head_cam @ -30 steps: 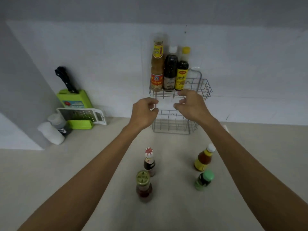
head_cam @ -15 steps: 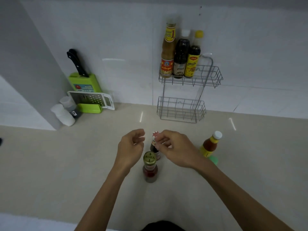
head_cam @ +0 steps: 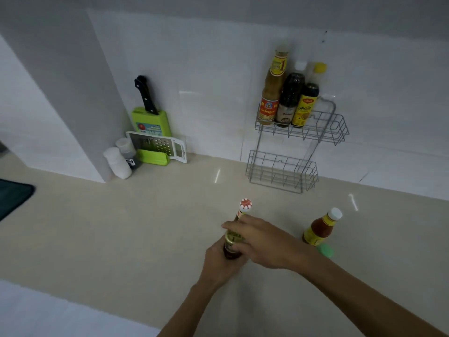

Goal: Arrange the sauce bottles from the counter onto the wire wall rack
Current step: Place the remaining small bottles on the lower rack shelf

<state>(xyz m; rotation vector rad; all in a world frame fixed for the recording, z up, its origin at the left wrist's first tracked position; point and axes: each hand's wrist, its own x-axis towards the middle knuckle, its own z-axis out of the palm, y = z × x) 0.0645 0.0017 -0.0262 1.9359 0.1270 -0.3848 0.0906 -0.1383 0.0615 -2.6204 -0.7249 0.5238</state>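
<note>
The wire wall rack (head_cam: 340, 132) hangs on the tiled wall with two shelves. Three tall sauce bottles (head_cam: 289, 100) stand at the left of its upper shelf; the lower shelf (head_cam: 308, 176) holds nothing. On the counter, my left hand (head_cam: 218, 263) grips the body of a gold-capped dark bottle (head_cam: 233, 239). My right hand (head_cam: 264, 242) wraps the red-and-white-capped bottle (head_cam: 245, 205) just behind it, so only its cap and neck show. To the right stands a red sauce bottle with a white cap (head_cam: 320, 229), with a green-capped bottle (head_cam: 325, 250) mostly hidden behind it.
A green knife block (head_cam: 150, 122) with a black-handled knife, a white grater (head_cam: 158, 144) and two white shakers (head_cam: 117, 161) sit in the left corner by a wall pillar. A dark object (head_cam: 12, 198) lies at the left edge.
Both hands came down from the rack's lower shelf to the counter. They closed around the two nearest bottles, the left on the gold-capped one, the right on the red-and-white-capped one.
</note>
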